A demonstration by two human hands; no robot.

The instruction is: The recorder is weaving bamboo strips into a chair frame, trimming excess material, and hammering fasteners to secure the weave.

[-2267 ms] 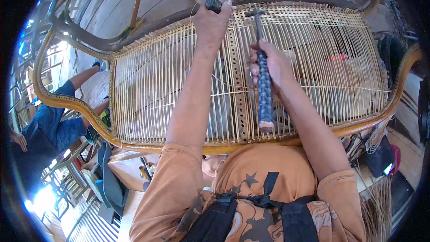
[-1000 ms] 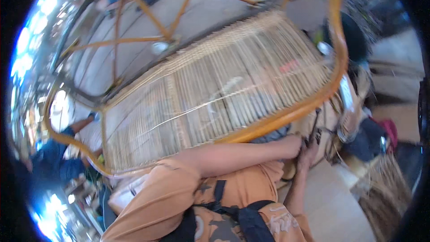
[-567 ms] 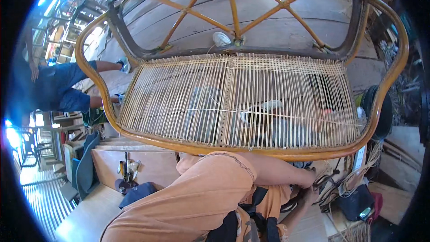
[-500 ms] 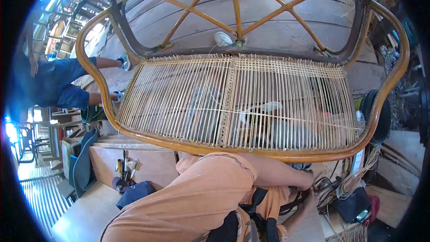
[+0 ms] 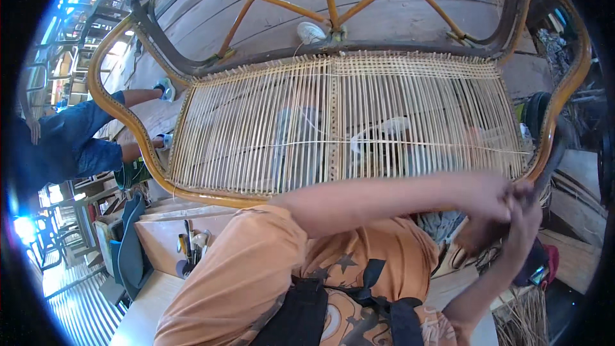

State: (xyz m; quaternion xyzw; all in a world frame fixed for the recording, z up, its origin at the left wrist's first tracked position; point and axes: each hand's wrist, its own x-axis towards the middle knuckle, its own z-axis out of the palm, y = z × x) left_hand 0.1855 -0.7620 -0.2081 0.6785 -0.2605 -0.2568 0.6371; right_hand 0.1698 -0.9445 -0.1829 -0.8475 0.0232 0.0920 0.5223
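Observation:
A wooden-framed bench seat [image 5: 237,200] lies in front of me, with thin cane strands [image 5: 256,128] strung front to back across it. A few crosswise strands are woven near its back edge, mostly on the right half. My left arm reaches across the front rail to the right. My left hand [image 5: 501,202] and my right hand [image 5: 526,218] meet by the seat's right front corner, closed and blurred. Something dark shows at their fingers, too smeared to name. One long loose strand [image 5: 410,143] runs crosswise over the seat.
A person in blue shorts [image 5: 80,144] stands at the left. A white shoe [image 5: 311,32] is on the plank floor behind the seat. Tools with handles [image 5: 191,243] stand against a board at lower left. A bundle of fibres [image 5: 522,314] lies at lower right.
Both hands have risen from the dark items at lower right to the seat's right front corner. My left forearm now crosses the front rail. The view has shifted, and the seat sits higher in it.

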